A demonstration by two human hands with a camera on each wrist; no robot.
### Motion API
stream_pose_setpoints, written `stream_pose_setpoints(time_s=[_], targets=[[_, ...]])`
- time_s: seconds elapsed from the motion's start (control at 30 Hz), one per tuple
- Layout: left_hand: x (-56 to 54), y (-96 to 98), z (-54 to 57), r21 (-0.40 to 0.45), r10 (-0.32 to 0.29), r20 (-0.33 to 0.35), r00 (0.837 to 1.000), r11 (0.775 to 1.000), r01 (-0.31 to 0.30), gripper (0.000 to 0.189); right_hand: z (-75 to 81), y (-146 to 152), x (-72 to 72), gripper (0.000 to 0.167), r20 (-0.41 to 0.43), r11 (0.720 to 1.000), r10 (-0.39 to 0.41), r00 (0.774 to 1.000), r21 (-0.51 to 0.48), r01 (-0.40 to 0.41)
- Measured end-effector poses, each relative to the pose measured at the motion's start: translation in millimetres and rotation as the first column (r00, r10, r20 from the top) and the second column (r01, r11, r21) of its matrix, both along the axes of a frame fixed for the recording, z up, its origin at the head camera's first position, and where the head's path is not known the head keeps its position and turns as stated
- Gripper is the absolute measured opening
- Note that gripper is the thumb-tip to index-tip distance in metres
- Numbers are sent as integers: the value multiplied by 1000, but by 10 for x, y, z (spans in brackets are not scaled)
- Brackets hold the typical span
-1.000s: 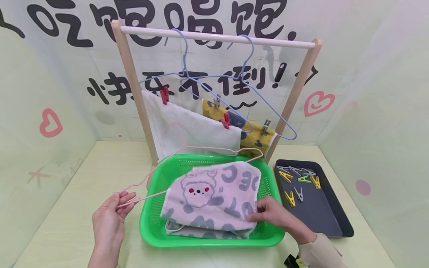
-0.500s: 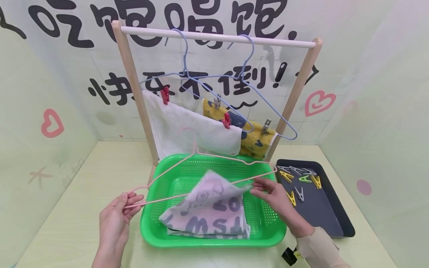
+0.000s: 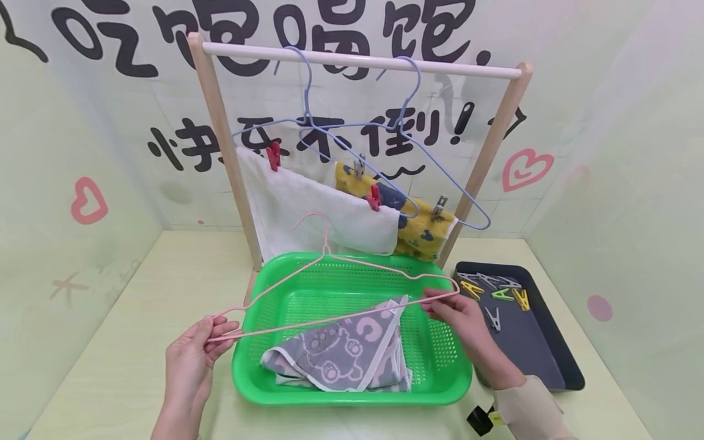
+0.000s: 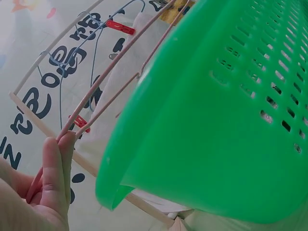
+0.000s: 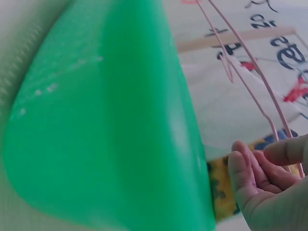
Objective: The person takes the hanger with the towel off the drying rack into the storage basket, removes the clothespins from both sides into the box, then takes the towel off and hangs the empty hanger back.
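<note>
My left hand (image 3: 192,354) pinches the left end of a pink wire hanger (image 3: 286,278). It is held tilted over the green basket (image 3: 352,398), hook up. In the left wrist view, the fingers (image 4: 53,168) close on the wire beside the basket's outer wall. The right hand (image 3: 464,324) is at the hanger's right end, fingers loosely bent around the lower bar; a gap shows between thumb and fingers in the right wrist view. Inside the basket lies a pink-and-grey patterned towel (image 3: 335,351), grey face up, one corner lifted just left of the right fingertips.
Behind the basket, a wooden rack (image 3: 357,60) carries two blue hangers (image 3: 352,146) with a white towel (image 3: 324,208) and a yellow patterned towel (image 3: 423,229) clipped on. A dark tray (image 3: 533,348) at right holds several clothespins (image 3: 502,294). A black object (image 3: 480,420) lies near the right sleeve.
The right hand has let go of the towel, which has dropped into the basket and turned grey side up. The right hand has moved up to the hanger's end; the hanger has shifted right.
</note>
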State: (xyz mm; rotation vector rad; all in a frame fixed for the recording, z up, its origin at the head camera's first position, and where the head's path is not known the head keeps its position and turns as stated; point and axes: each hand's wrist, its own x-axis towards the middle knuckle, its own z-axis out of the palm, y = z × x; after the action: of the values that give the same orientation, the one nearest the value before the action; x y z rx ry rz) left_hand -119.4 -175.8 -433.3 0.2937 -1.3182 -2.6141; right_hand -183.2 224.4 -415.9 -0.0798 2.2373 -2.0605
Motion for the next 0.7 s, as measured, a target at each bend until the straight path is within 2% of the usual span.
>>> stream_pose_setpoints(time_s=[0.13,0.23,0.3,0.47,0.57,0.7], targets=[[-4,-8,-10,-2,-15,-14,1000,1000,14,28,65,109,6,30,22,984,-47,999,-169,50],[-8,-6,-17,-10,-29,-31,999,1000,28,30,90,179,22,34,6,958,-46,999,-282,46],[-6,-4,-19,-22,-35,-39,999,999,34,31,98,216,30,39,-21,950,-36,999,-312,28],[10,-6,-26,-46,-52,-55,997,998,49,30,115,252,40,32,-23,973,-23,999,-232,17],[23,-16,-32,-60,-69,-59,996,996,66,29,118,228,62,24,22,990,-29,999,-136,32],[34,-25,-50,-75,-102,-71,992,993,96,28,109,192,85,25,75,998,-50,996,-45,54]])
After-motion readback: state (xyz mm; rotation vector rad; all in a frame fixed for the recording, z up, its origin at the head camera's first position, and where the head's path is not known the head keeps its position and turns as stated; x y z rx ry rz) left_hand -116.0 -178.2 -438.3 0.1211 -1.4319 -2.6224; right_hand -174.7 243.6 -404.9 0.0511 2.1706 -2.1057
